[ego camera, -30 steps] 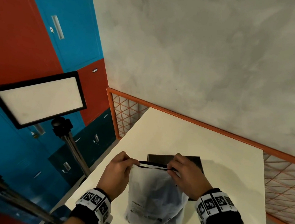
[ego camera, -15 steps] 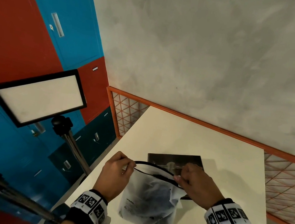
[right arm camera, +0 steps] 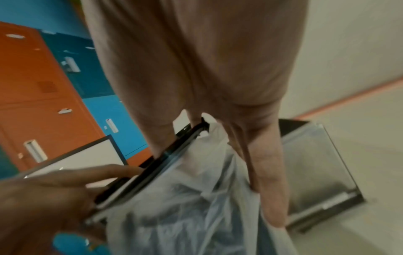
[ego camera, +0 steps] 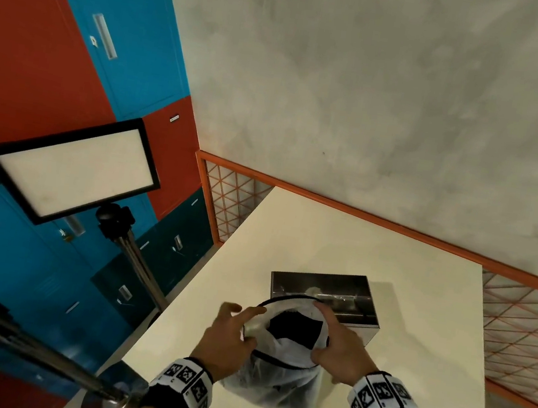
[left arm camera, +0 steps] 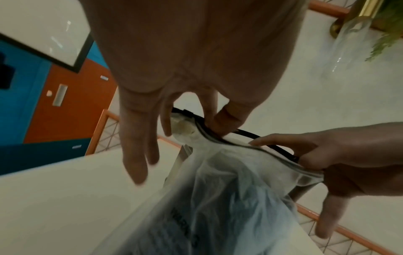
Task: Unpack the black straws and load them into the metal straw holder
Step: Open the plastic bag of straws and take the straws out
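Head view: the translucent zip bag (ego camera: 274, 374) stands on the cream surface (ego camera: 341, 241) at 6 o'clock, its black-edged mouth pulled into a wide loop, and the black straws (ego camera: 293, 328) show as a dark mass inside the opening. The left hand (ego camera: 224, 339) holds the 9 o'clock side of the mouth and the right hand (ego camera: 342, 350) holds the 3 o'clock side; each grip is narrow, closed on the bag rim, with the remaining fingers extended. The metal straw holder (ego camera: 324, 291) lies on the surface just beyond the bag, at 12 o'clock from it; contact between the two cannot be determined. A framed panel on a stand (ego camera: 72, 166) sits at 9 o'clock before the red and blue lockers (ego camera: 42, 33). Left wrist view: thumb and forefinger of the left hand (left arm camera: 196, 69) pinch the black zip strip (left arm camera: 246, 132), while the other fingers (left arm camera: 135, 155) hang straight; the right hand enters from 3 o'clock, holding the same rim. Right wrist view: the right hand (right arm camera: 196, 69) pinches the rim at 12 o'clock of the bag, one finger (right arm camera: 268, 181) lying down the bag's outer wall, with the holder at 3 o'clock. This view is blurred.
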A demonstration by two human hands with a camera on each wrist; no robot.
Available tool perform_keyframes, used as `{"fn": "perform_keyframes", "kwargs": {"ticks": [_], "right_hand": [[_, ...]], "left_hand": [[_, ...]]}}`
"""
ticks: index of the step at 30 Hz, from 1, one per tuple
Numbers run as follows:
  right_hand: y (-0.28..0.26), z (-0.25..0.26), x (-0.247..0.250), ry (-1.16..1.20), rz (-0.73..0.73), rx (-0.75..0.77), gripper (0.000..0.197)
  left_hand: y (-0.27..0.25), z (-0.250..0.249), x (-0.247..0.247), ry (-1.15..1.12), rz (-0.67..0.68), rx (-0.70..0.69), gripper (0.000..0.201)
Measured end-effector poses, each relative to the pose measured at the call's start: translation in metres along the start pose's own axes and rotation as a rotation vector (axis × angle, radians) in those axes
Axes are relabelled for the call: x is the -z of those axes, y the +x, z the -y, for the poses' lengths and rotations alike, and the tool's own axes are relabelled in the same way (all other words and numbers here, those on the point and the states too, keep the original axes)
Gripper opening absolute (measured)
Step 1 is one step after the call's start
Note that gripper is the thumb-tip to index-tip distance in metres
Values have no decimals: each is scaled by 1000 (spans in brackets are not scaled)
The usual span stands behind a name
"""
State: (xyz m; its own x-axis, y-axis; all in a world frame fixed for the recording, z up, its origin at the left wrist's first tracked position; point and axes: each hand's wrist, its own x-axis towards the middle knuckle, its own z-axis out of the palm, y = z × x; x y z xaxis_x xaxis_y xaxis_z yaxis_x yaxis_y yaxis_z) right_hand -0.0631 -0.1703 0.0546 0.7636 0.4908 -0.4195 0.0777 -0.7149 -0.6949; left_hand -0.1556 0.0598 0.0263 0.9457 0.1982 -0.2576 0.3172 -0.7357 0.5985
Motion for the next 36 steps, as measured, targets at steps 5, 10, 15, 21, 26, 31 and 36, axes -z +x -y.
{"fn": "perform_keyframes", "kwargs": {"ticks": [5, 10, 15, 21, 26, 31, 36], "right_hand": [[4, 0, -19, 241, -93, -53, 82], [5, -3, -29, 408, -181, -4, 72], [3, -3, -28, 496, -254, -5, 77], [-5, -13, -31, 122, -148, -10, 68], [-6, -18, -32, 177, -6, -204, 80], [3, -13, -31, 340, -74, -240, 66], [10, -18, -31, 524, -151, -203, 73]], "left_hand": [[2, -10, -23, -68, 233, -28, 81], [2, -26, -28, -314, 90, 26, 55], [-4, -29, -31, -385, 6, -38, 79], [-14, -22, -39, -419, 37, 36, 91], [-17, -28, -36, -611, 29, -67, 70], [-12, -30, -48, -421, 38, 7, 95], [-15, -36, -48, -436, 78, 91, 92]]}}
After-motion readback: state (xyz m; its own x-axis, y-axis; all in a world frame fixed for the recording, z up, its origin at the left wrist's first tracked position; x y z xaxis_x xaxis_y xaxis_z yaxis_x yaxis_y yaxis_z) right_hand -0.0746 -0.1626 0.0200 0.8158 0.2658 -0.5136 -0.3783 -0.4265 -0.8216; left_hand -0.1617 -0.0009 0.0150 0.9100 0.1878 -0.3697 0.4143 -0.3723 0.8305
